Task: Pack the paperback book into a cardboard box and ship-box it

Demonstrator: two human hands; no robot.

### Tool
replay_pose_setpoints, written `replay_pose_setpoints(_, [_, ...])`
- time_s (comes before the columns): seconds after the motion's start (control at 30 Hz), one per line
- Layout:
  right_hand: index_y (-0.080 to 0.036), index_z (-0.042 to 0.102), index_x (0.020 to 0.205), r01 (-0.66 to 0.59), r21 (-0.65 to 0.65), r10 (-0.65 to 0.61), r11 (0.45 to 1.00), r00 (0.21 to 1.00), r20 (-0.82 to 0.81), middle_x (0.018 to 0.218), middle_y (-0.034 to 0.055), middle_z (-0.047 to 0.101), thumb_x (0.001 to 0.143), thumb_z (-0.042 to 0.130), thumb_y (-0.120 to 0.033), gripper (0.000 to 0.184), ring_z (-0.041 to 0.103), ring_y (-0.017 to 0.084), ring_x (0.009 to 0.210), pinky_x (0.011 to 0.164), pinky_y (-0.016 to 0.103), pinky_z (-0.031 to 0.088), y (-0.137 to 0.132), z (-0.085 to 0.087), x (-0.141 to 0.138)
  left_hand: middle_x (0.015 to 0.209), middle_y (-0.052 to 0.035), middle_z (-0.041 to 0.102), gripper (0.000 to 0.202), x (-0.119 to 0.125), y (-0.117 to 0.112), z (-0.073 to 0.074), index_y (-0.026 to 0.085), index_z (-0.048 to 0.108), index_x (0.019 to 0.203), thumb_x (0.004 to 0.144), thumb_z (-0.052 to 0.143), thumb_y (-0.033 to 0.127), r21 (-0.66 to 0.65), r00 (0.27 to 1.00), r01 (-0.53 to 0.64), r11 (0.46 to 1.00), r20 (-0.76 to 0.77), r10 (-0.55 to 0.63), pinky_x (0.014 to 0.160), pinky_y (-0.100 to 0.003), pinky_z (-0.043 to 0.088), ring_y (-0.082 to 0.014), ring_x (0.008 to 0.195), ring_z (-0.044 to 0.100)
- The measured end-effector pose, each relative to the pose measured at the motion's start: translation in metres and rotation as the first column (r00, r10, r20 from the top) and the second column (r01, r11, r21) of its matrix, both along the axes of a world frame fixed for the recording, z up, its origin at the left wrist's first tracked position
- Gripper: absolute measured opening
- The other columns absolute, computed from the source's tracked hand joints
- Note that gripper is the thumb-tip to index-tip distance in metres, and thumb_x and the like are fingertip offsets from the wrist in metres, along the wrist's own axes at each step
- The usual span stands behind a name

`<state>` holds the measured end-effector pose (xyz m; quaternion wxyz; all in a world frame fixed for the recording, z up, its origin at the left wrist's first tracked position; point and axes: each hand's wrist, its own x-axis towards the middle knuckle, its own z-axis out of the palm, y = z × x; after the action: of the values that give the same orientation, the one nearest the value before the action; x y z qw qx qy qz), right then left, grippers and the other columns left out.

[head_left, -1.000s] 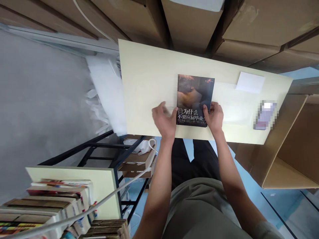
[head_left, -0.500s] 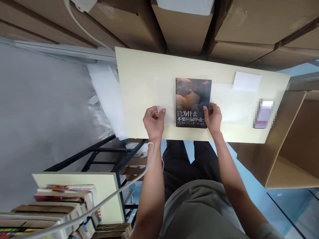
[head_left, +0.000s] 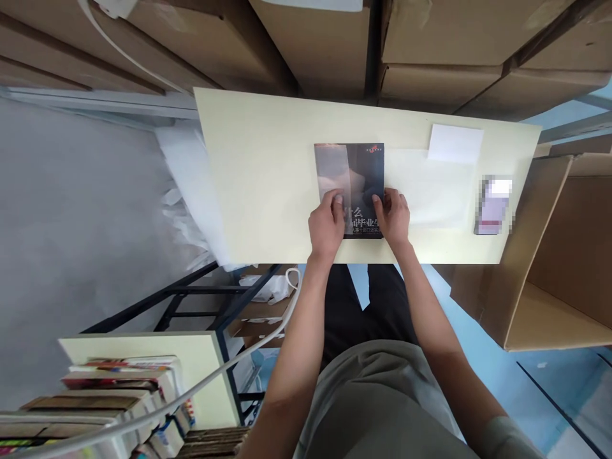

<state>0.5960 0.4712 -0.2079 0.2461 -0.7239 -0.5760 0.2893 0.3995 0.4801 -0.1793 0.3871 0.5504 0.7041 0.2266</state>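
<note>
A dark paperback book (head_left: 361, 169) with white Chinese lettering lies face up on the pale table (head_left: 253, 172). Folded over its left part is a flap of translucent sheet (head_left: 333, 167), while the rest of that sheet stretches flat to the right of the book. My left hand (head_left: 327, 223) is closed at the flap, thumb and fingers pinching it against the cover. At the right edge, my right hand (head_left: 393, 213) grips the book, thumb on the cover and fingers at the side. The lower left of the cover is partly hidden by my left hand.
A white paper slip (head_left: 455, 143) and a pixelated phone-like object (head_left: 493, 205) lie to the right. Cardboard boxes (head_left: 440, 38) line the back, and an open carton (head_left: 540, 255) stands right. Stacked books (head_left: 119, 389) and a white cable (head_left: 205, 382) are at lower left.
My left hand has moved right, bringing the sheet's left end over onto the cover. My right hand stays at the book's right edge. The whole view has shifted slightly.
</note>
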Motion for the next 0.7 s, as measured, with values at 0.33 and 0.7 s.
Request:
replay_pose_setpoints(0.33, [-0.021,0.081,0.14,-0.04,0.007,0.038,0.999,0.983,0.179,0.101,0.014,0.077,0.122,0.048,-0.06,0.054,0.07,0.031,0.104,0.094,0.043,0.059,-0.004,-0.01,-0.007,0.118,-0.0096,0.066,0.049,-0.007,0.016,-0.005,0.02,0.061,0.116,0.085,0.096,0.035,-0.141,0.929,-0.331,0.933,-0.22,0.297,0.116,-0.052,0.058,-0.0304,0.116,0.071])
replay_pose_setpoints(0.7, [-0.015,0.049,0.18,-0.096,-0.179,0.145,0.979,0.947,0.286,0.114,0.0175,0.087,0.126,0.04,-0.045,0.062,0.079,0.028,0.108,0.101,0.035,0.059,0.007,0.01,-0.018,0.115,-0.0044,0.061,0.055,0.021,0.013,0.048,0.026,0.045,0.121,0.086,0.087,0.022,-0.035,0.947,-0.274,0.961,-0.186,0.263,0.105,-0.047,0.062,-0.0274,0.107,0.072])
